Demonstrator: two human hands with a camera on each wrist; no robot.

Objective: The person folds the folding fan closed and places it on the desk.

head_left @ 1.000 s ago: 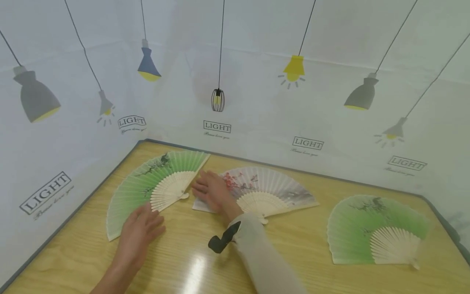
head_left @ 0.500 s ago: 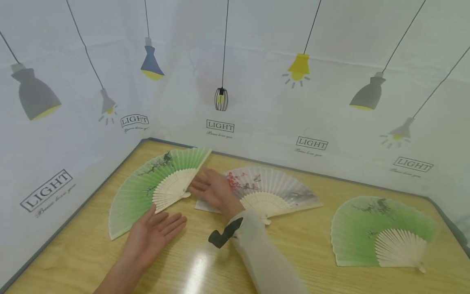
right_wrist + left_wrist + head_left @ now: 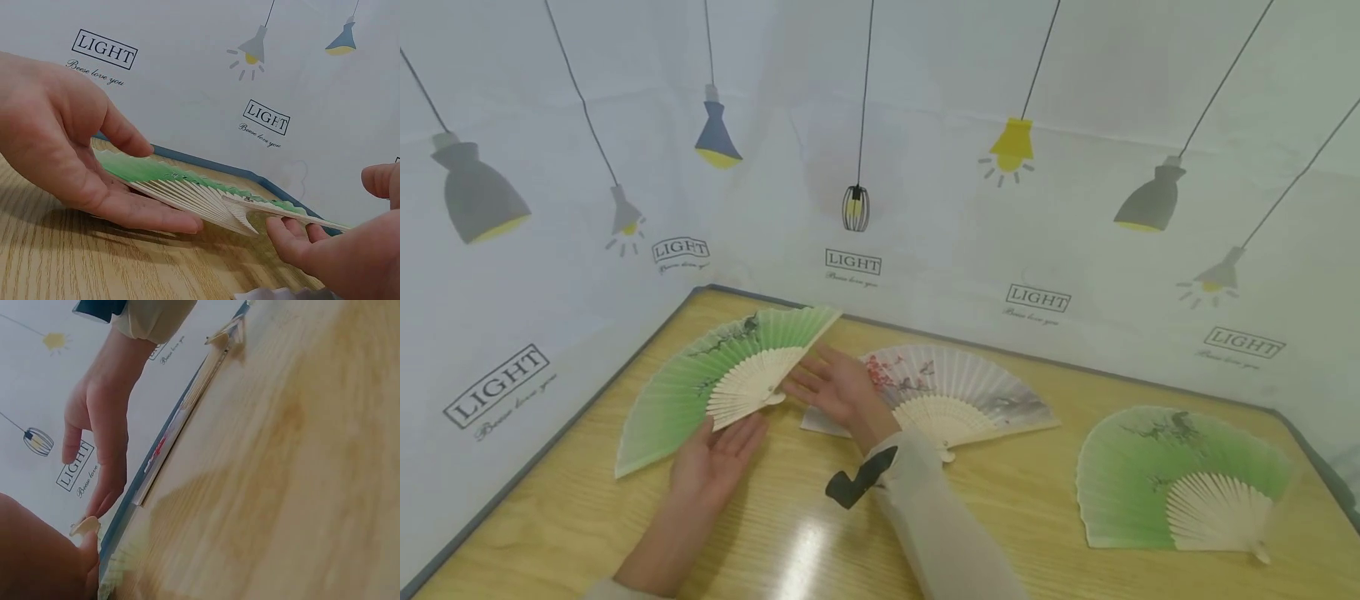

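Observation:
At the left of the head view, an unfolded green folding fan point(image 3: 673, 408) with a dark branch print rests over the straight fingers of both hands. The left hand point(image 3: 707, 467) has its palm up, fingers under the fan's near edge and thumb above it. Opposite, the right hand point(image 3: 842, 387) has fingertips under the fan's right edge near the pivot. In the right wrist view, the fan's pale ribs point(image 3: 187, 203) show above the table, with the right hand's thumb point(image 3: 378, 181) raised away from them. Beside the right hand lies a white fan point(image 3: 955, 375) with red blossoms, partly hidden by that hand.
Another unfolded green fan point(image 3: 1127, 483) lies at the right of the wooden table point(image 3: 1000, 517). A white backdrop point(image 3: 940, 217) printed with lamps stands behind the table's dark edge. A black strap point(image 3: 861, 477) is at the right cuff.
The left hand has turned from palm down to palm up and slid its fingers under the green fan's near edge. The right fingertips have gone under its right edge, and the fan has shifted slightly.

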